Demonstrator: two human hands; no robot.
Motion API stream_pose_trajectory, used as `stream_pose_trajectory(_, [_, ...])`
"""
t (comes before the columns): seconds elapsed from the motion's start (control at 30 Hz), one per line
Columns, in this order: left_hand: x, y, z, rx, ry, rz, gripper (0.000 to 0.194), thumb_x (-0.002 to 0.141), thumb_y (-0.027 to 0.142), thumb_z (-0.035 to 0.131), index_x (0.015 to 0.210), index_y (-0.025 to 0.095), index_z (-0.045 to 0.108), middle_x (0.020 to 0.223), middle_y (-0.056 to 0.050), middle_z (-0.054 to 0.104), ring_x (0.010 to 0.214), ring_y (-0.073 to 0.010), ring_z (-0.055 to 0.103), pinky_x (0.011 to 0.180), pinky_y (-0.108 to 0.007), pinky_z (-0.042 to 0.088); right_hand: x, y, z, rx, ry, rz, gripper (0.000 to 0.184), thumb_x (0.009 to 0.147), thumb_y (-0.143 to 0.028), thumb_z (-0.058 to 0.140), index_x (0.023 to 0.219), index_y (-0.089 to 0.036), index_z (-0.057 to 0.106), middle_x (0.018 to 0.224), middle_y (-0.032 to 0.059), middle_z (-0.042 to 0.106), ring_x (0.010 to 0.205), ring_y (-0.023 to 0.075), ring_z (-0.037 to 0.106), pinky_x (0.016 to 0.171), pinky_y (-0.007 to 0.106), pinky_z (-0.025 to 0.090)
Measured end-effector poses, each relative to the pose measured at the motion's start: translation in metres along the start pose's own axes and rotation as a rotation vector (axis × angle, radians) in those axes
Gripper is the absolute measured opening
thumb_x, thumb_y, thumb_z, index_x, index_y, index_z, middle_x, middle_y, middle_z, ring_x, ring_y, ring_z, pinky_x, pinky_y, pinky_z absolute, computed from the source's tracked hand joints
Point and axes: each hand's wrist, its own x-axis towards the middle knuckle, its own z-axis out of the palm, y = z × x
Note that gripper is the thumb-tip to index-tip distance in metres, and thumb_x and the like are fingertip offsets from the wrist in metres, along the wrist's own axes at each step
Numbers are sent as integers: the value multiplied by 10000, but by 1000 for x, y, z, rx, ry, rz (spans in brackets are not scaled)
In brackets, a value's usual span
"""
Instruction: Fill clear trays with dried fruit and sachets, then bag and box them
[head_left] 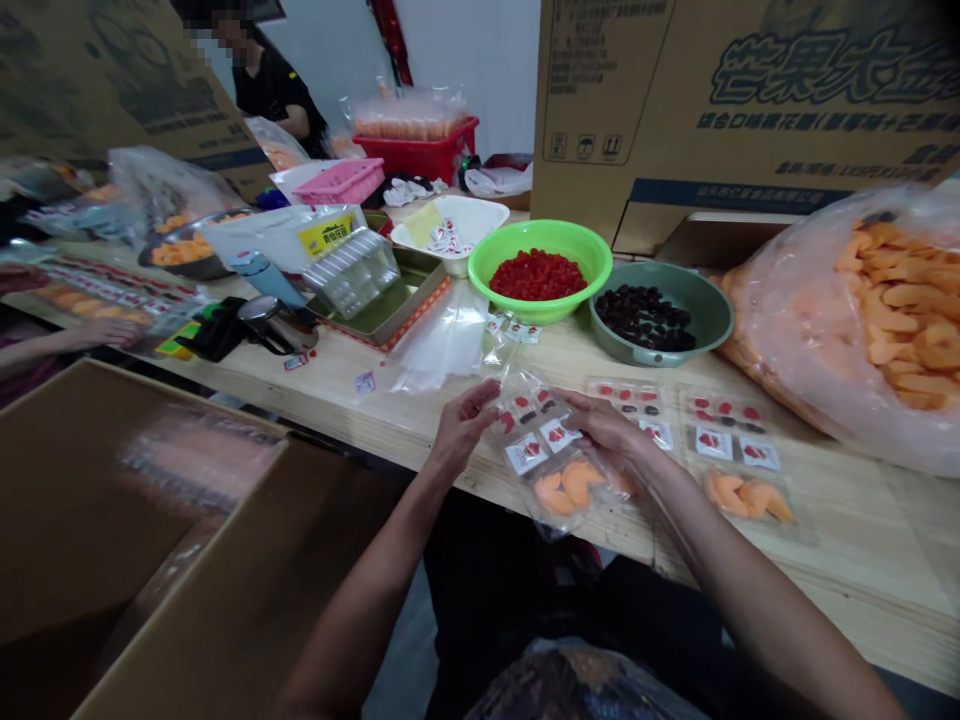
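Both hands hold a clear plastic pack (534,452) tilted over the table's front edge. Inside it lie red pieces, dark pieces, two printed white sachets and orange slices. My left hand (466,418) pinches its upper left edge, thumb and fingers closed. At the upper right edge, my right hand (600,418) is closed on the pack, its fingertips partly hidden behind it. A similar filled pack (742,450) lies flat to the right, and another pack (654,432) sits partly behind my right hand.
Behind my hands stand a lime-green bowl (592,292) of red pieces and a grey-green bowl (652,355) of dark pieces. A large bag of orange slices (900,310) bulges at right. An open carton (187,610) stands lower left. Other people's hands (105,332) work at far left.
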Motion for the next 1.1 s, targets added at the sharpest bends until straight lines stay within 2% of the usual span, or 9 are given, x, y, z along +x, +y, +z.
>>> stream_pose_trajectory(0.17, [0,6,-14,-9,6,27,595,619,296,922,1171,170,739,1306,-131,688,1275,-334,591,1066,-477,489,26,4,5,-372,203,-15,251,731,-204,633,977,-176,675,724,-12,621,580,116,511,501,219,358])
stream_pose_trajectory(0.23, [0,8,-17,0,-13,33,606,631,303,918,1191,168,731,1307,-131,686,1255,-326,603,1031,-457,518,36,3,7,-380,160,-42,233,771,-243,650,994,-178,668,784,3,651,636,131,556,534,223,401])
stream_pose_trajectory(0.4, [-3,6,-20,159,-68,81,578,782,406,814,1285,154,683,1269,-129,703,1133,-289,672,929,-429,586,43,-8,16,-174,32,-122,631,775,-181,672,1392,-228,551,1175,47,703,936,175,668,772,268,537])
stream_pose_trajectory(0.47, [-4,6,-21,334,-48,191,473,905,438,684,1283,154,686,1235,-122,718,1072,-263,700,919,-424,595,41,-11,20,-77,20,-87,760,775,-168,677,1497,-251,456,1124,38,724,855,169,681,735,272,550])
stream_pose_trajectory(0.57, [-3,8,-23,662,33,504,347,1006,381,540,1205,164,725,1204,-113,733,1089,-242,705,972,-409,583,35,-13,26,-23,48,-68,749,778,-159,672,1496,-261,487,1003,24,745,720,161,672,636,258,542])
stream_pose_trajectory(0.67, [1,11,-28,937,80,797,281,1009,275,538,1198,165,716,1195,-117,736,1133,-229,695,998,-375,573,30,-16,33,-21,47,-79,633,780,-156,670,1402,-251,604,975,24,749,706,161,670,603,247,534])
stream_pose_trajectory(0.8, [9,15,-36,1145,72,993,334,985,86,446,1190,189,689,1149,-100,742,1085,-202,706,933,-347,582,30,-19,36,-21,87,-63,630,769,-138,674,1390,-229,617,892,17,743,633,142,637,554,227,508])
stream_pose_trajectory(0.9, [13,17,-38,1067,126,952,252,950,93,490,1086,194,677,1021,-72,745,939,-179,720,837,-319,581,33,-16,31,-39,113,-69,656,750,-139,679,1397,-225,608,853,5,730,587,128,609,522,217,483])
stream_pose_trajectory(1.1, [10,13,-31,675,242,426,132,826,199,645,941,186,709,830,-6,726,734,-146,671,674,-256,546,33,-9,25,-84,129,-93,694,751,-227,696,1432,-256,571,825,-8,715,564,128,579,493,213,433])
